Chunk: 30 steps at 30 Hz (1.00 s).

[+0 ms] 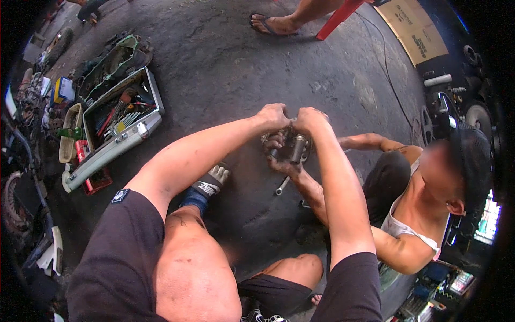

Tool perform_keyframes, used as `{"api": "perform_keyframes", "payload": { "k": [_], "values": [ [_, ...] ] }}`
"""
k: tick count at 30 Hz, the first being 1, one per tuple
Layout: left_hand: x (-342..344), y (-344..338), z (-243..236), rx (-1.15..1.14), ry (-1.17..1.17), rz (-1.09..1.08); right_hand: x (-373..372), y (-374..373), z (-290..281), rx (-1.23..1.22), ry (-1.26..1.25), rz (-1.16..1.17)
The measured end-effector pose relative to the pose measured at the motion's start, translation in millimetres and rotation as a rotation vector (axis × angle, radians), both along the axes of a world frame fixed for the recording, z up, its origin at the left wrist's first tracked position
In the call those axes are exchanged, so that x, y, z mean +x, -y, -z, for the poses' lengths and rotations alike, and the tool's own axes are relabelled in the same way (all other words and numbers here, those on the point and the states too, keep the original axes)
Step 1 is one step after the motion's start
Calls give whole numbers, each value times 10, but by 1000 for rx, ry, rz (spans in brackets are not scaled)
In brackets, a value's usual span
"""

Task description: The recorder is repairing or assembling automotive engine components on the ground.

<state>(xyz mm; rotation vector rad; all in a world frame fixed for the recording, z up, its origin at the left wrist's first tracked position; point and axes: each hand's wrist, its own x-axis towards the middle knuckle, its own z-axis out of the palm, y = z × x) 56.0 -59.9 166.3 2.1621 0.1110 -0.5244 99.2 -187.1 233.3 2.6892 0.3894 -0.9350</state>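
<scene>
My left hand [272, 115] and my right hand [310, 119] are closed on the top of a greasy metal part [298, 150], which has a cylindrical body. A co-worker's grimy hand [281, 158] grips the same part from below, under my hands. The co-worker crouches at the right in a light tank top [407, 228] and dark cap, with the other arm [375, 140] reaching in behind my right arm. A wrench [281, 185] lies on the floor just below the part. Where my fingertips meet the part is partly hidden.
An open metal toolbox [123, 107] of tools stands left, beside scattered parts [32, 96]. A red plastic stool [332, 21] and another person's foot [273, 24] are at the top. Cardboard [410, 37], a cable [386, 64] and more tools [440, 290] lie along the right.
</scene>
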Motion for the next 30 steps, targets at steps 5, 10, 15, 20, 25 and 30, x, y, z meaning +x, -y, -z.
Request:
{"api": "perform_keyframes", "payload": {
  "k": [5,10,15,20,25,30],
  "values": [
    [-20,38,40,13,90,-47,9,10,77,28,43,24],
    [31,23,-21,-64,-45,62,32,29,101,26,31,-25],
    [-45,44,-35,39,23,-21,12,24,70,56,22,3],
    [-3,41,-37,7,50,49,-12,-9,51,51,45,12],
    [-72,49,-37,-33,7,0,2,12,38,29,39,14],
    [-75,41,-63,73,180,-26,26,-7,54,-37,-33,-30]
  ]
}}
